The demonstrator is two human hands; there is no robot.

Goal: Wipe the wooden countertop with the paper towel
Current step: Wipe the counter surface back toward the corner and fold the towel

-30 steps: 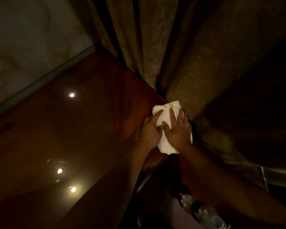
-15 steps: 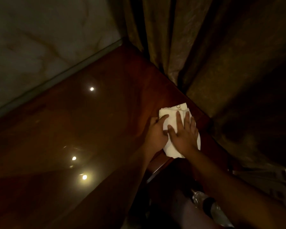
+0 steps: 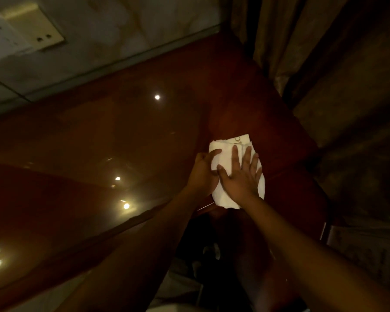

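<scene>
A folded white paper towel [image 3: 225,154] lies on the glossy reddish-brown wooden countertop [image 3: 126,136], close to its near edge. My right hand [image 3: 239,176] presses flat on the towel with fingers spread. My left hand [image 3: 203,172] sits beside it at the towel's left edge, thumb on the paper and fingers curled. Both forearms reach in from the bottom of the view.
Brown curtains [image 3: 302,52] hang along the countertop's right side. A pale marble wall [image 3: 113,28] with a socket plate [image 3: 25,30] borders its far side. Ceiling lights reflect off the wood. A printed sheet [image 3: 369,255] lies at lower right. Below the edge it is dark.
Both hands and the towel have slid away from the curtain, leftward along the countertop's near edge. The view has shifted, bringing the wall socket plate into sight.
</scene>
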